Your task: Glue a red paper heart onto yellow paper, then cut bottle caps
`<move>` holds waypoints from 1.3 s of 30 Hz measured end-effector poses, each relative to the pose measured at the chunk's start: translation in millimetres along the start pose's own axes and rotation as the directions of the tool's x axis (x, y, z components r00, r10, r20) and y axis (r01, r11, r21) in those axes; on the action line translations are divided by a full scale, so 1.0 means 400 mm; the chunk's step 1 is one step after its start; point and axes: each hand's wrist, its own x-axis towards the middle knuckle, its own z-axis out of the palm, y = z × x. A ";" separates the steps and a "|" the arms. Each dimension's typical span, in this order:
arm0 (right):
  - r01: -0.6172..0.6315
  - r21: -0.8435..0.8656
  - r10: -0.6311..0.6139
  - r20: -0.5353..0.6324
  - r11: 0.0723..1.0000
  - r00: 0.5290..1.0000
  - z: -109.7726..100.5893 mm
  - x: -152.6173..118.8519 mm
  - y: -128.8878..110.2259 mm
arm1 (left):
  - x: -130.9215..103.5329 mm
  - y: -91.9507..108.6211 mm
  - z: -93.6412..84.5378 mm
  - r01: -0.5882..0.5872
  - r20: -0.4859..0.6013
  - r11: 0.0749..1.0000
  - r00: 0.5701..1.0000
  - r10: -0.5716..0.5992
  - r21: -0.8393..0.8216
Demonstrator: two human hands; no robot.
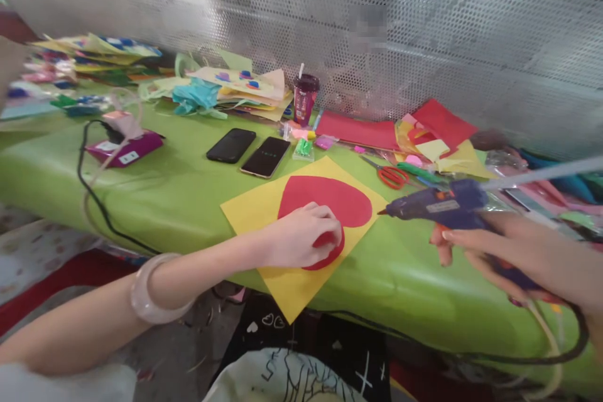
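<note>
A red paper heart [325, 198] lies on a square yellow sheet [299, 295], which is turned corner-on to me at the table's front edge. My left hand [306, 235] rests on the heart's near lobe with its fingers curled down onto the red paper, hiding part of it. At the right, my right hand [513, 251] is wrapped round the handle of a dark blue hot glue gun [438, 204]. The gun's nozzle points left, close to the right corner of the yellow sheet. A long pale glue stick [546, 173] sticks out of its back.
Two phones [266, 157] lie beyond the sheet, with a purple lidded cup [305, 99] behind. Orange-handled scissors [392, 177] lie near the nozzle. A purple power strip [125, 149] sits left. Dark cable [400, 333] hangs along the table front. Craft papers [358, 130] line the perforated wall.
</note>
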 end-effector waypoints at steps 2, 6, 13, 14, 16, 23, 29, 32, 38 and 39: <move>-0.045 0.101 0.041 0.037 0.994 0.998 0.021 -0.010 0.047 | 0.002 0.003 0.002 -0.016 0.014 0.998 1.000 0.015 0.064; -0.122 0.220 0.118 0.030 0.968 0.993 0.062 -0.035 0.093 | 0.011 0.008 0.008 -0.013 0.059 0.983 0.998 0.003 0.183; -0.109 0.247 0.094 0.072 0.963 0.993 0.085 -0.052 0.069 | 0.015 0.018 0.000 -0.047 0.115 0.958 0.993 0.015 0.282; -0.107 0.245 0.089 0.085 0.964 0.992 0.086 -0.050 0.067 | 0.013 0.018 -0.004 -0.046 0.124 0.958 0.992 0.011 0.284; -0.104 0.236 0.079 0.111 0.966 0.991 0.088 -0.046 0.066 | 0.008 0.016 -0.014 -0.050 0.146 0.964 0.989 0.012 0.262; -0.036 0.250 0.014 0.088 0.968 0.996 0.099 -0.050 0.064 | -0.011 -0.003 -0.040 0.156 0.243 0.985 0.955 -0.168 0.066; 0.066 0.251 -0.108 0.156 0.966 0.982 0.061 -0.049 0.049 | 0.075 0.054 -0.071 0.127 0.007 0.986 0.992 -0.127 -0.107; 0.105 0.198 -0.165 0.317 0.975 0.934 0.000 -0.042 0.023 | 0.165 0.115 -0.109 -0.065 -0.094 0.943 0.995 0.037 -0.325; 0.144 0.204 -0.233 0.532 0.968 0.814 -0.129 -0.027 -0.051 | 0.310 0.212 -0.161 -0.231 -0.101 0.728 0.971 0.218 -0.646; 0.144 0.199 -0.231 0.547 0.969 0.805 -0.145 -0.029 -0.061 | 0.318 0.220 -0.167 -0.246 -0.117 0.702 0.967 0.227 -0.669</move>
